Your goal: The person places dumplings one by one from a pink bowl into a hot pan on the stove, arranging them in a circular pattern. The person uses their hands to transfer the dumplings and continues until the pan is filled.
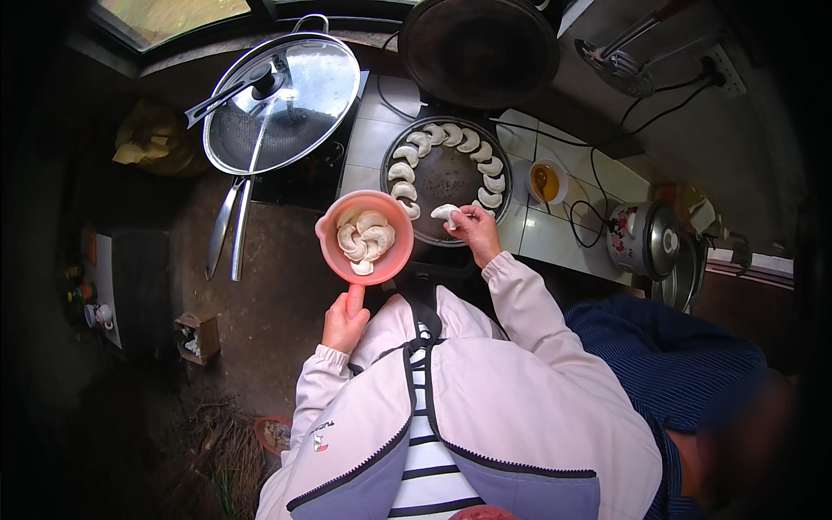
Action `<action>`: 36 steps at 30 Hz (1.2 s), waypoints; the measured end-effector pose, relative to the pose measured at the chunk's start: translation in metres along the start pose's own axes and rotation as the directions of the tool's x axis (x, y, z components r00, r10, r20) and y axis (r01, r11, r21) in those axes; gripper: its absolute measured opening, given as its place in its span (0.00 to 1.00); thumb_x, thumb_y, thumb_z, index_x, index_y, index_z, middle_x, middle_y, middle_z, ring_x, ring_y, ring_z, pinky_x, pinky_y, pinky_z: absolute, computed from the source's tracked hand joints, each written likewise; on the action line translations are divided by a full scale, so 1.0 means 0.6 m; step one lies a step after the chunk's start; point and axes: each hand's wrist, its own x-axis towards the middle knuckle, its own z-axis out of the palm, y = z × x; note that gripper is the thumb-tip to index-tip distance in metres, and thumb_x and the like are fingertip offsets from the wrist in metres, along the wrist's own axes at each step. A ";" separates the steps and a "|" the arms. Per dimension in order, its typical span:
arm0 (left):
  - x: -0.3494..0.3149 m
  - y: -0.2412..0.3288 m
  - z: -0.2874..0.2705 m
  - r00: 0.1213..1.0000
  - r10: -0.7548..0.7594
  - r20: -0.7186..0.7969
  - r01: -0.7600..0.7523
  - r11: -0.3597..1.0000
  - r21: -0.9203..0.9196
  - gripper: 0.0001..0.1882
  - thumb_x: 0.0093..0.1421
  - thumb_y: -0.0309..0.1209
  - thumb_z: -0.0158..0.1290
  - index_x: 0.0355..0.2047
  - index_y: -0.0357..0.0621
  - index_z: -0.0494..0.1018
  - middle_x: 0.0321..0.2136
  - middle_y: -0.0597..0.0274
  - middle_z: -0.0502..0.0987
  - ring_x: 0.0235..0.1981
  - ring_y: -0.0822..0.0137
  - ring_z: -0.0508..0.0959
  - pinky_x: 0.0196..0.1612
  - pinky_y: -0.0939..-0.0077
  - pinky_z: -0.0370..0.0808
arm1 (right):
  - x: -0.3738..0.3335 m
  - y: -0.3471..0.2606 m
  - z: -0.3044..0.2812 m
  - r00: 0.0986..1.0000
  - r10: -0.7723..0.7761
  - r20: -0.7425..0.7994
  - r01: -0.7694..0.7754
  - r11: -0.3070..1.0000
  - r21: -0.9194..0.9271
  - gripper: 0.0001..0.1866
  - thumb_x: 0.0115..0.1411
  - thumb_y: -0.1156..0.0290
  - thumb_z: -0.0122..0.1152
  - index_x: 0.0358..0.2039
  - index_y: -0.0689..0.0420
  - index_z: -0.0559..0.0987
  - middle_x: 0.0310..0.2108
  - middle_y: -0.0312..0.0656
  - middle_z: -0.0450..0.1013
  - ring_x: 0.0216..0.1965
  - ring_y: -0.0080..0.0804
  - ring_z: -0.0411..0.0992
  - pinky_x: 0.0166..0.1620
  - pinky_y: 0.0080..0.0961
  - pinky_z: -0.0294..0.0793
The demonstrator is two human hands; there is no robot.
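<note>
My left hand [346, 322] is wrapped round the handle of a pink plastic ladle [327, 232], a deep scoop with several raw dumplings [374, 232] heaped in it. Between the thumb and fingers of my right hand [476, 230] is one pale dumpling [445, 213], held over the near rim of a round electric griddle [418, 123]. Along the griddle's edge lies a curved row of crescent dumplings [403, 172], running from the left side over the top and down the right. Dark bare metal shows in the griddle's middle.
The griddle's dark lid [478, 52] stands raised behind it. A lidded frying pan [295, 104] sits at far left. On the right are a white cup of yellow liquid [549, 182], cords and a rice cooker [643, 238]. A person in dark striped clothing [667, 347] is close at right.
</note>
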 end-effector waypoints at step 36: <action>-0.006 0.011 -0.004 1.000 -0.019 0.014 0.019 0.998 -0.056 0.10 0.56 0.29 0.59 0.35 0.36 0.72 0.19 0.60 0.76 0.15 0.68 0.76 0.20 0.69 0.72 | 0.068 0.083 0.031 0.960 -0.280 0.030 0.179 0.526 -0.832 0.16 0.56 0.62 0.71 0.39 0.59 0.83 0.30 0.51 0.83 0.35 0.52 0.83 0.42 0.44 0.81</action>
